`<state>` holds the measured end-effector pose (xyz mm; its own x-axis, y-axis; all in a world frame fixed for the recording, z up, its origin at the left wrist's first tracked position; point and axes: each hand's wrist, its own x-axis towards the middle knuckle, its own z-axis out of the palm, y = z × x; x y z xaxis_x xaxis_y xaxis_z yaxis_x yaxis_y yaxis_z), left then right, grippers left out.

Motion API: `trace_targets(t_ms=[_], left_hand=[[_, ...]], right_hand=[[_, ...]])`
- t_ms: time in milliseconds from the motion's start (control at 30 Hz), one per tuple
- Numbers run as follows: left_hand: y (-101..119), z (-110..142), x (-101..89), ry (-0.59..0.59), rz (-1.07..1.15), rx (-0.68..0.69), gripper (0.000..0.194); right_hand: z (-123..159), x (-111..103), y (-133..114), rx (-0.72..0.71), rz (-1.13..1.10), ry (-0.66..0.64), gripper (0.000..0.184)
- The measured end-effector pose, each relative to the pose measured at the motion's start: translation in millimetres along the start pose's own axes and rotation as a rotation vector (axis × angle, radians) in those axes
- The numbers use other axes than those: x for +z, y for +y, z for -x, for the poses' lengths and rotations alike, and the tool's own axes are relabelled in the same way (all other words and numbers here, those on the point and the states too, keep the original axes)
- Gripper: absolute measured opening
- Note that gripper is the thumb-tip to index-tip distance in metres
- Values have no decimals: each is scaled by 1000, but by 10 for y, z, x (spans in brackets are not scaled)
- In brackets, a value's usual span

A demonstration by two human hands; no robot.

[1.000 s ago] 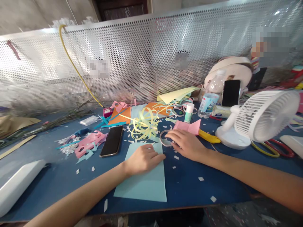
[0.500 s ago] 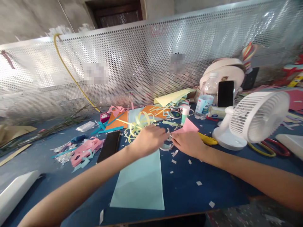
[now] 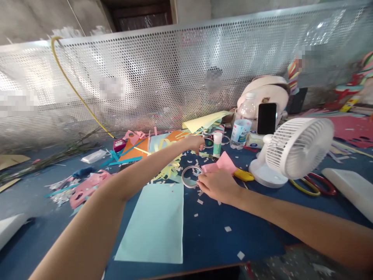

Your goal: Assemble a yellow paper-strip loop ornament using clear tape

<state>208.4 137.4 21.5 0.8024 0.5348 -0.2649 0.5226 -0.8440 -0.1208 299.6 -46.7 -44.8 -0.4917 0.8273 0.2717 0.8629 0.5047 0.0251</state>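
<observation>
My right hand pinches the right edge of a narrow ring-shaped roll of tape, held upright just above the blue table. A folded pink paper lies behind that hand, and a yellow-handled tool lies beside it. Farther back, my left hand reaches over the paper scraps, left of a glue stick. Its fingers are curled down; whatever they hold, if anything, is hidden. A light blue sheet lies flat in front of me, and curled yellow paper strips lie partly behind my left forearm.
On the right stand a white fan, a water bottle and a phone leaning on a bag. Scissors lie beyond the fan. Pink scraps lie left. A perforated metal panel borders the back.
My left hand has moved away from my right hand, reaching farther back toward the glue stick. My right hand stays on the tape roll, which now shows more fully. The view has shifted right.
</observation>
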Motion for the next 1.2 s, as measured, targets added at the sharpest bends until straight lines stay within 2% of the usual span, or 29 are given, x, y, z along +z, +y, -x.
trace_targets(t_ms=[167, 267, 367, 500, 733, 1033, 1200], left_hand=[[-61, -58, 35, -94, 43, 0, 25], [-94, -49, 39, -84, 66, 4, 28], [-135, -5, 24, -19, 84, -3, 33], [-201, 74, -26, 48, 139, 12, 13], [-286, 174, -177, 133, 166, 18, 16], [-333, 549, -466, 314, 149, -108, 24], [-334, 821, -555, 501, 91, -210, 22]], right_hand=[[2, 17, 11, -6, -23, 13, 32], [10, 34, 17, -3, -39, 33, 33], [14, 52, 24, -3, -48, 45, 33], [13, 72, 30, -4, -65, 47, 32], [12, 84, 40, -4, -67, 34, 34], [3, 74, 39, 16, -60, -2, 34], [7, 67, 19, 28, -50, -16, 33]])
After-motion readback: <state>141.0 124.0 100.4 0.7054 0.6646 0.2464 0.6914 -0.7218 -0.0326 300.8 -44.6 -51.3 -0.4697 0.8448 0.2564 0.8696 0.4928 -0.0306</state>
